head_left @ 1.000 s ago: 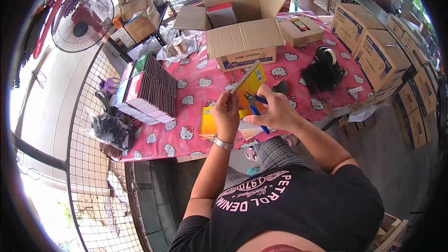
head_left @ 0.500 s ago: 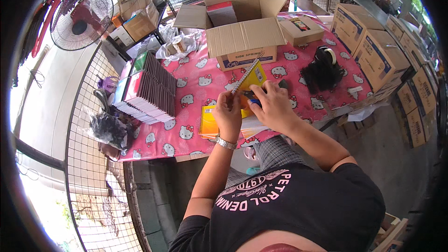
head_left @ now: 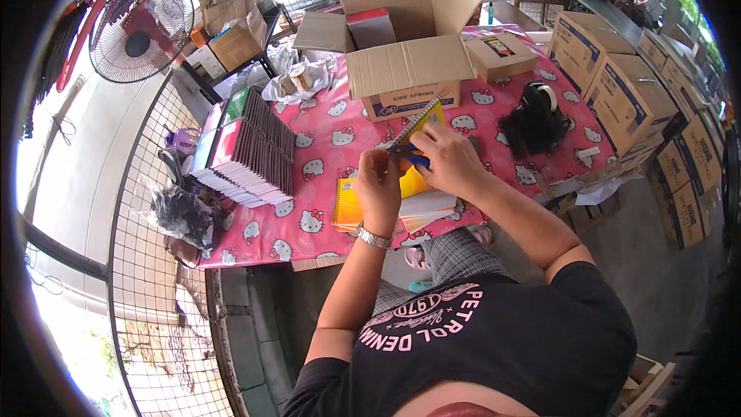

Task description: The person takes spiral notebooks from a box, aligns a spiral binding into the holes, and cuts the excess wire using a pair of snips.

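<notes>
A yellow spiral notebook (head_left: pixel 429 117) is held tilted above the table, its wire coil sticking out past the far end. My left hand (head_left: pixel 378 185) is closed in a pinch at the notebook's near end, by the end of the coil. In my right hand (head_left: pixel 455 162) is a pair of blue-handled pliers (head_left: pixel 419 161), closed round the handles, with the dark jaws at that same coil end near my left fingertips. The right fingers also lie against the notebook's cover. Beneath both hands lies a pile of yellow and orange spiral notebooks (head_left: pixel 347 205), partly hidden.
A tall stack of notebooks (head_left: pixel 251 150) stands on the left of the pink patterned tablecloth (head_left: pixel 320 135). Behind is an open carton (head_left: pixel 413 66) with notebooks inside, beside a flat box (head_left: pixel 500 54). Black strips (head_left: pixel 532 127) and a tape roll lie right, near stacked cartons (head_left: pixel 629 93).
The pliers' dark jaws now show at the coil's near end, by my left fingers. My right hand has shifted slightly down and left over the notebook.
</notes>
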Motion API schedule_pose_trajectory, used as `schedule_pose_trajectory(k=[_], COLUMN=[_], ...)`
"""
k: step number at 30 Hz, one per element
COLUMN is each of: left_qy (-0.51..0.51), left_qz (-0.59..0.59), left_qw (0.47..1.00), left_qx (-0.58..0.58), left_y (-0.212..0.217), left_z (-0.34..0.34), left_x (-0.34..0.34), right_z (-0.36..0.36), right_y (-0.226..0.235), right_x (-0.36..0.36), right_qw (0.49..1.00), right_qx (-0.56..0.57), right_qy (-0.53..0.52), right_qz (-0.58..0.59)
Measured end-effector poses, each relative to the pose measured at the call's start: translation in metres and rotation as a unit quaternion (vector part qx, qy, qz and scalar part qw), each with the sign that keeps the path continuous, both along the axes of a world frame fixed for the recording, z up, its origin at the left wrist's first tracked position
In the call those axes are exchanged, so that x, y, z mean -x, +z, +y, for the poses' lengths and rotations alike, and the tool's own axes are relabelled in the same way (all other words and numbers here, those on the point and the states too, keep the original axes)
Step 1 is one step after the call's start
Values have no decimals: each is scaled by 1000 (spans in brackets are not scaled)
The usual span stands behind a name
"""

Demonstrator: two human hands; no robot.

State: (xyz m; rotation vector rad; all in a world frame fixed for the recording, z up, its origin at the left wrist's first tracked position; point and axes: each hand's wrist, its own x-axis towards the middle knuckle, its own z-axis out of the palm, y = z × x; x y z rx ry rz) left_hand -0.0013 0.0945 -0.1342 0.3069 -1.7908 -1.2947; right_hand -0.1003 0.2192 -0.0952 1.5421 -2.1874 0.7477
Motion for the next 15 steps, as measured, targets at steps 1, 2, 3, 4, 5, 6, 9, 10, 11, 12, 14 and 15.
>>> schedule_pose_trajectory(k=[1,2,3,4,5,6,9,10,11,12,14,15], left_qy=[-7,-9,-11,-13,-17,-20,-48,-63,-66,-69,-74,-75], left_qz=[-3,-6,-9,-12,-30,-48,-46,-37,-24,-12,11,21], left_qw=[1000,1000,1000,1000,999,999,997,997,997,997,997,996], left_qx=[3,5,7,9,2,-5,-25,-32,-31,-30,-36,-43], left_y=[3,5,7,9,11,14,12,9,6,2,0,1], left_z=[-3,-6,-8,-9,-12,-13,-14,-14,-14,-14,-13,-11], left_x=[-1,0,0,1,-1,-2,-4,-4,-3,-2,-1,0], right_z=[2,3,2,3,2,1,-3,-5,-8,-9,-11,-16], right_y=[10,18,13,12,17,21,38,43,44,42,39,35], right_x=[5,10,18,26,30,31,38,46,56,59,62,63], right_qw=[995,979,967,965,962,958,993,993,983,980,966,967], right_qx=[22,44,37,52,67,83,76,79,71,34,-42,-26], right_qy=[13,26,5,-6,-14,-23,39,84,169,194,242,245], right_qz=[98,195,251,258,265,272,86,0,15,-17,-80,-64])
